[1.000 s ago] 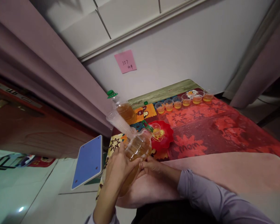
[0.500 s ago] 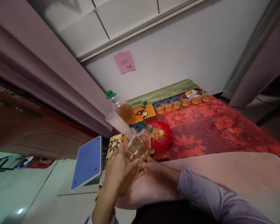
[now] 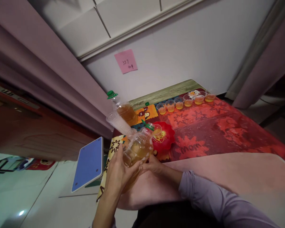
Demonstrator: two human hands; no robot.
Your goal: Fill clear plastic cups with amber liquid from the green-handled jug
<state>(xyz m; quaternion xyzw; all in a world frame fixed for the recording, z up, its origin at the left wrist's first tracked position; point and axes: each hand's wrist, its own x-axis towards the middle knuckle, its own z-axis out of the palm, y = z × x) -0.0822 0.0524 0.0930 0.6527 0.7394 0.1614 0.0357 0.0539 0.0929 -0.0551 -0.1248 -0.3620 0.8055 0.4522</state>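
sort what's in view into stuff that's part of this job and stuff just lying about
Likely part of it:
- bottle held by left hand and right hand
- red dish, cup at it
- row of cups with yellow liquid
- stacked cups
- second bottle

Apparently just about:
- small green cap
- pink note on wall
- blue board

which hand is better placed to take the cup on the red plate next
Right, probably: the right hand is nearer the cup and plate. Both hold the bottle, so the left hand would have to steady it alone.
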